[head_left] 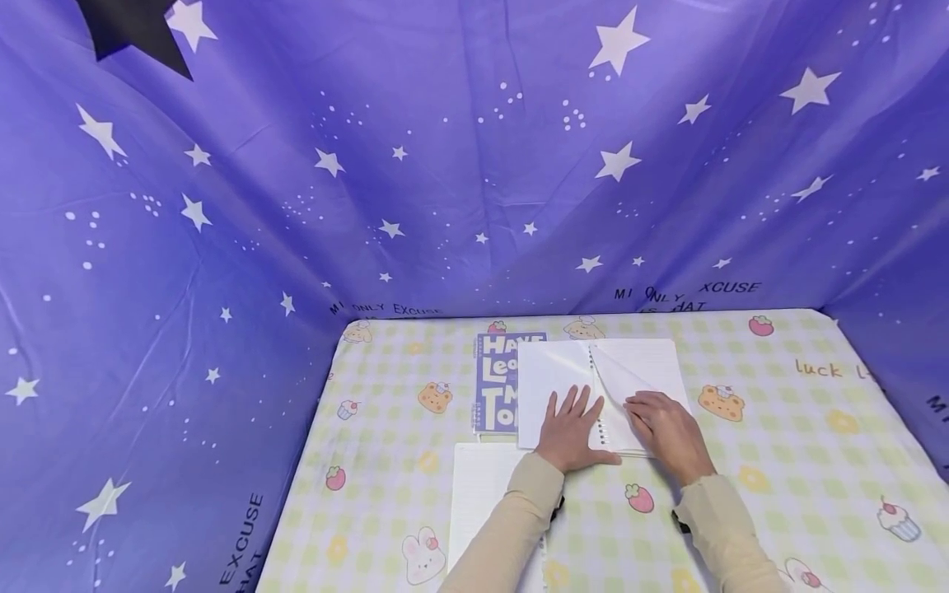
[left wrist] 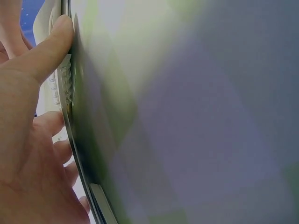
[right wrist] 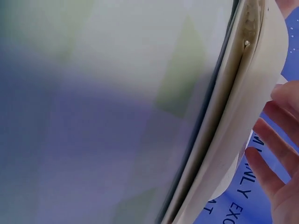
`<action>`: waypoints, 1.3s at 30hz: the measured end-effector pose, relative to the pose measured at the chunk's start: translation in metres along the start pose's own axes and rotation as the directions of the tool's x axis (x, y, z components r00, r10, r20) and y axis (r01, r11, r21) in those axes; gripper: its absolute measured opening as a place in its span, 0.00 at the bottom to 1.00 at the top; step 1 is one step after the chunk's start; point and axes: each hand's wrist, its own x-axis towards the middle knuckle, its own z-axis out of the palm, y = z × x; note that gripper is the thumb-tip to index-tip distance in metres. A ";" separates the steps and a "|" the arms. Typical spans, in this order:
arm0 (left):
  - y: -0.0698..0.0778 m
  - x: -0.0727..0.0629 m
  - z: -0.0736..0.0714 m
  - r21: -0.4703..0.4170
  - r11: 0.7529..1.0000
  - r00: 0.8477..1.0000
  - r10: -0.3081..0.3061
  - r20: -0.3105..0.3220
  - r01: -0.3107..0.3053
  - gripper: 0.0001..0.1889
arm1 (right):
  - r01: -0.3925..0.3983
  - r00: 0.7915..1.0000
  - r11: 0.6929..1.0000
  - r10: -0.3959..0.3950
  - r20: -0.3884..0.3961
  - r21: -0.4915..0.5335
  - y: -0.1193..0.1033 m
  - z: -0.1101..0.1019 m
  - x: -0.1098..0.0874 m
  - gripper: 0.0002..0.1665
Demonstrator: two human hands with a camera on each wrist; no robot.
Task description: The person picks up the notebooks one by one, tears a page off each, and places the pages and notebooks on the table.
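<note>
A spiral notebook (head_left: 544, 371) lies open on the table, its coil running between white left and lined right pages. My left hand (head_left: 569, 428) rests with spread fingers on the left page, the thumb reaching across the coil's lower end. In the left wrist view, that left hand (left wrist: 32, 107) lies along the notebook's edge beside the coil (left wrist: 66, 81). With curled fingers, my right hand (head_left: 667, 432) pinches a page (head_left: 619, 375) that is lifted and creased diagonally from the top of the coil. The right wrist view shows the right hand (right wrist: 280, 154) beside the bowed page edges (right wrist: 233, 112).
A purple book with big white letters (head_left: 493, 387) lies partly under the notebook's left side. Nearer me, a lined white pad or notebook (head_left: 482, 486) is partly covered by the left sleeve. A checked cloth (head_left: 385, 511) covers the table; purple star-printed curtains (head_left: 445, 165) stand around it.
</note>
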 end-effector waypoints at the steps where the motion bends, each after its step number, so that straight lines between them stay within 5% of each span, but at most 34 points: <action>1: 0.000 0.000 0.000 0.003 1.000 1.000 -0.003 -0.004 0.003 0.55 | -0.001 1.000 1.000 0.001 0.004 0.000 0.000 0.000 0.000 0.13; 18: 0.002 0.002 -0.001 0.007 1.000 1.000 -0.010 -0.008 0.010 0.54 | -0.011 0.997 1.000 0.011 0.079 0.008 0.004 0.002 -0.003 0.09; 26: 0.000 0.001 -0.005 -0.023 1.000 1.000 -0.005 0.006 0.005 0.55 | -0.102 0.995 0.991 0.103 -0.006 0.089 -0.002 -0.006 -0.012 0.12; 39: -0.001 0.004 -0.008 -0.020 1.000 1.000 0.015 0.027 -0.014 0.55 | -0.107 0.976 0.989 0.124 -0.178 0.104 -0.014 -0.024 -0.026 0.09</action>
